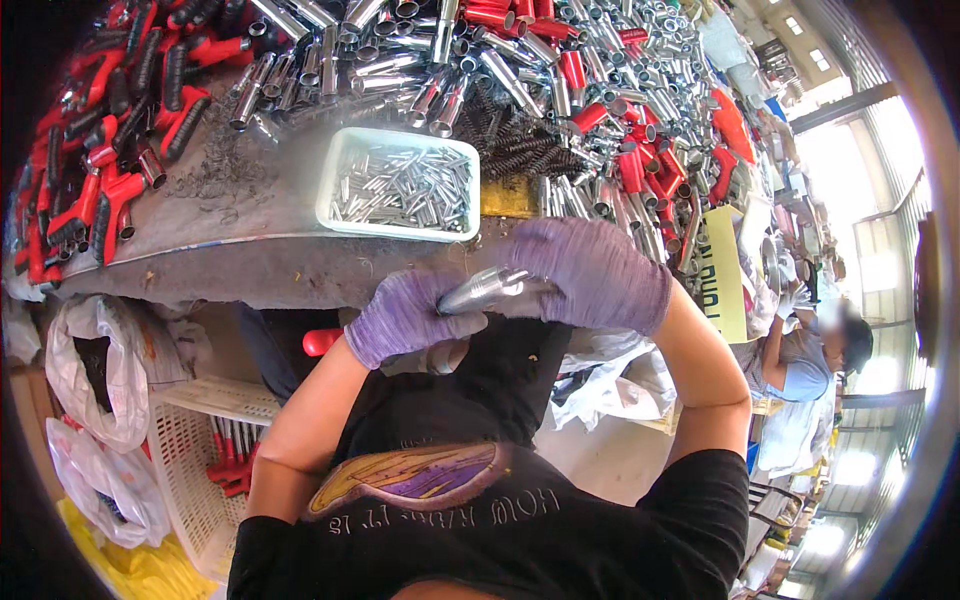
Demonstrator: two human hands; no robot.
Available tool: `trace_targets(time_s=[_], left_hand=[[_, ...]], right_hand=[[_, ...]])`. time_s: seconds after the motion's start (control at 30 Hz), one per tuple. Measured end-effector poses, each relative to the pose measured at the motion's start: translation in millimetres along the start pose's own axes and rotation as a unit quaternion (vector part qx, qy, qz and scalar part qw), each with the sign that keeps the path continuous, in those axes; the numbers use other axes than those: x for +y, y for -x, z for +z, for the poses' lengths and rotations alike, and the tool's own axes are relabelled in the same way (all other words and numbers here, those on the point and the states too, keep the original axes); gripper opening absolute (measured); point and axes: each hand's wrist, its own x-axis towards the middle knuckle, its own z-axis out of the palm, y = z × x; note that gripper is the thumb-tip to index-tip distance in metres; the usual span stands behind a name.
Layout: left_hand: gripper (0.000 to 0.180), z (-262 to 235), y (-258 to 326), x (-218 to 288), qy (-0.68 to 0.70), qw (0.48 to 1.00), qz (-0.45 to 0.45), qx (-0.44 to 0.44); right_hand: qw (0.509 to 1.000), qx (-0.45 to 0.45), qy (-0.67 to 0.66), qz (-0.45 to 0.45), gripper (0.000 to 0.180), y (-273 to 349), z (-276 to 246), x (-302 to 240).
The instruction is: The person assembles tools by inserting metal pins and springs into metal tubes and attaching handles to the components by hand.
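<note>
A metal tube (478,291) is held in the grip of the left hand (410,312), before the counter (225,215). At its other end, the grip of the right hand (590,275) cannot be determined. Judged partway: one piece is being handled; pins (405,190) and tubes (508,82) are left loose.

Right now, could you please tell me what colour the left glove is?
The left glove is mottled purple, seen in the head view.

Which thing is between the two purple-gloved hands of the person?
The head view shows a shiny metal tube there, gripped by the left hand; whether the right hand also touches it is unclear.
</note>
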Motion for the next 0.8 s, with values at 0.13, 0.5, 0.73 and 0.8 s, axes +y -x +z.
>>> trace_targets(time_s=[0.13, 0.5, 0.73, 0.8], left_hand=[[0.041, 3.7, -0.3, -4.6, 0.007, 1.000, 0.026, 0.009], [0.035, 20.7, 1.9, -29.0, -0.004, 0.998, 0.057, 0.006], [0.033, 46.8, 9.5, -10.1, -0.047, 0.991, 0.038, 0.120], [0.033, 33.4, 17.8, -2.4, -0.026, 0.995, 0.019, 0.091]], right_hand=[[0.996, -0.021, 0.074, -0.037, 0.046, 0.1, 16.9, 0.7], [0.941, 0.195, 0.147, -0.233, 0.022, -13.4, 47.9, -14.9], [0.981, 0.082, 0.123, 0.124, 0.031, 1.8, 53.4, -52.5], [0.985, 0.116, 0.124, 0.017, 0.039, 13.0, 46.8, -51.9]])
